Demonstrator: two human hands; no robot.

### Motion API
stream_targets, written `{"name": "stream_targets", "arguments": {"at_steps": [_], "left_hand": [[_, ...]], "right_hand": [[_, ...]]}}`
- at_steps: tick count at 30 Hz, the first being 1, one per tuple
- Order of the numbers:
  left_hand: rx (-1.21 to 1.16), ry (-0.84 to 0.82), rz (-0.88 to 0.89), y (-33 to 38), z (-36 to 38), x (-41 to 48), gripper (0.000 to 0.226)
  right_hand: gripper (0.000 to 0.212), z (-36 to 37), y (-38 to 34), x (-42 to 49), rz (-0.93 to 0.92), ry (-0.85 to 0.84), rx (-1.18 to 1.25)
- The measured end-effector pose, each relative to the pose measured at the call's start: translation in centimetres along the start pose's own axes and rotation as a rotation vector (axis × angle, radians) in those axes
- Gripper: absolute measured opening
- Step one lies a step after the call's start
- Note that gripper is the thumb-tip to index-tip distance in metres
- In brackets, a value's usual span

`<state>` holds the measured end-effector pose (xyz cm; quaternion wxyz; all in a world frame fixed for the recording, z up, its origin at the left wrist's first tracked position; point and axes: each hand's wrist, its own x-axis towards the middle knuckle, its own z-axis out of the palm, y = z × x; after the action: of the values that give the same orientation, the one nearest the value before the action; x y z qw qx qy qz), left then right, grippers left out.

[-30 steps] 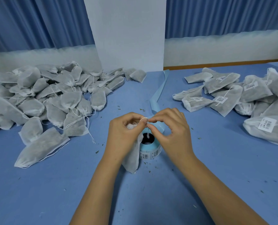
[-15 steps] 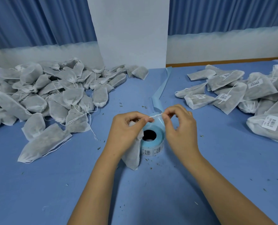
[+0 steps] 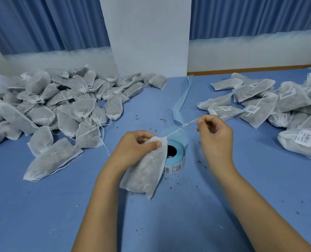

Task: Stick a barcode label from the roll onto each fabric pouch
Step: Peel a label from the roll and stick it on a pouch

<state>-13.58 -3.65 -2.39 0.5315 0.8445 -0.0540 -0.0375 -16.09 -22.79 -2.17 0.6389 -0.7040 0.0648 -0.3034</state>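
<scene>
Pinching hand: right hand [image 3: 214, 135], grip holding taut string [image 3: 180, 127].
Pouch [image 3: 145, 171]: left hand [image 3: 134, 150] grip grasps neck, roll [image 3: 177, 161] behind.

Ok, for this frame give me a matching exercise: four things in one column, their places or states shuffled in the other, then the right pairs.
Things
1. drawstring
2. label roll
3. unlabelled pouch pile
4. labelled pouch pile

Places or states
A. heaped on the table to the person's right
B. stretched from the held pouch in the left hand to the right hand, which pinches it
C. heaped on the table to the person's left
D. lying flat, core up, just behind the held pouch

Pairs: 1-B, 2-D, 3-C, 4-A
</scene>
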Motion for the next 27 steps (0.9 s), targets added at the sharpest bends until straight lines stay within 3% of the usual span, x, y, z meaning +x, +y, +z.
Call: {"name": "stream_targets", "arguments": {"at_steps": [2, 5, 7, 13, 18, 23, 25, 27], "left_hand": [[-0.015, 0.131, -0.011, 0.0, 0.5, 0.3, 0.007], [-0.084, 0.315, -0.014, -0.1, 0.7, 0.8, 0.009], [-0.129, 0.406, 0.0, 0.0, 0.5, 0.9, 0.01], [-0.436, 0.454, 0.076, 0.5, 0.0, 0.4, 0.013], [-0.518, 0.347, 0.123, 1.3, 0.1, -0.1, 0.009], [-0.335, 0.061, 0.183, 1.2, 1.1, -0.4, 0.059], [-0.258, 0.153, 0.264, 1.0, 1.3, -0.3, 0.072], [-0.214, 0.368, 0.343, 1.0, 0.9, 0.0, 0.072]], "right_hand": [[0.014, 0.6, -0.6, -1.4, -0.213, -0.009, -0.066], [0.009, 2.0, -0.8, -4.0, -0.544, -0.163, -0.18], [0.007, 3.1, -0.5, -5.2, -0.623, -0.299, -0.227], [0.011, 4.0, 0.9, -5.9, -0.409, -0.443, -0.285], [0.018, 3.8, 0.7, -5.5, -0.185, -0.504, -0.141], [0.02, 3.4, 0.3, -4.6, -0.139, -0.372, -0.028], [0.016, 3.2, 0.2, -4.1, -0.112, -0.416, -0.001], [0.018, 2.4, 0.1, -3.0, -0.132, -0.511, 0.006]]}}
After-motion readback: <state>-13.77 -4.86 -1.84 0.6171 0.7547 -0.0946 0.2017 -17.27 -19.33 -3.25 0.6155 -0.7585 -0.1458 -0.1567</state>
